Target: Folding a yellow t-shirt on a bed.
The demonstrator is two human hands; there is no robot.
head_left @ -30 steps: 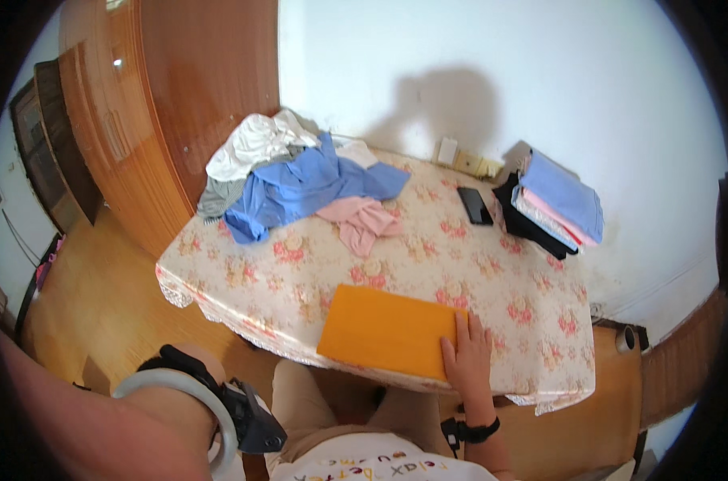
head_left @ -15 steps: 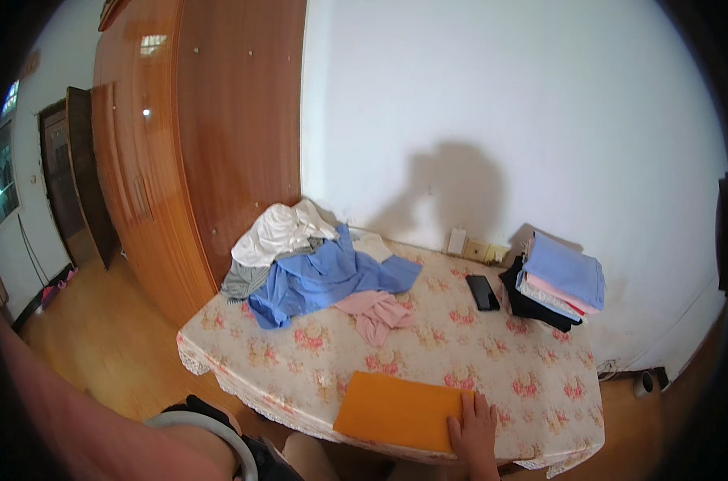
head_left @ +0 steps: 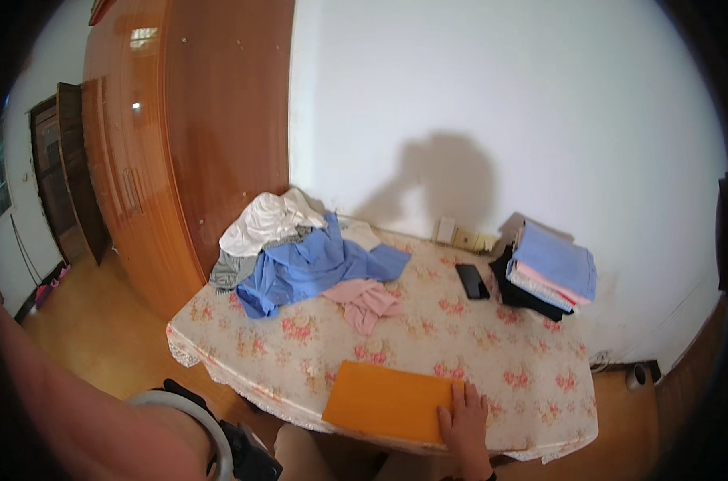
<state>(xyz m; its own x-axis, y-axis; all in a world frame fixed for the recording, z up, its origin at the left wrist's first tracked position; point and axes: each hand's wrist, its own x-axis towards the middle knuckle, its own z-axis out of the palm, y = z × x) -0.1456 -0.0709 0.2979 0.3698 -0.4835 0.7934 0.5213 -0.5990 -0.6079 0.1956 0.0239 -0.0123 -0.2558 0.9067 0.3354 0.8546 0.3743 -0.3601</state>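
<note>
A flat orange rectangle [head_left: 392, 405], like a board or a neatly folded cloth, lies at the table's front edge; its material I cannot make out. My right hand [head_left: 465, 421] rests on its right end, fingers stretched out flat and holding nothing. Only my bent left arm [head_left: 83, 401] shows at the lower left; the hand itself is out of the picture. Farther back on the left lies a loose heap of clothes: a white garment [head_left: 272, 223], a grey one [head_left: 230, 271], a blue shirt-like one [head_left: 320, 268] and a small pink one [head_left: 366, 303].
A stack of folded clothes [head_left: 552, 260] sits at the table's back right, with a black phone [head_left: 472, 281] beside it. The flowered tablecloth [head_left: 284, 365] hangs over the edge. Sockets [head_left: 464, 238] are on the wall behind. A wooden wardrobe [head_left: 131, 160] stands at the left.
The whole view has shifted slightly, so everything appears a little farther left and higher. My right hand stays on the orange rectangle, and the clothes lie as before.
</note>
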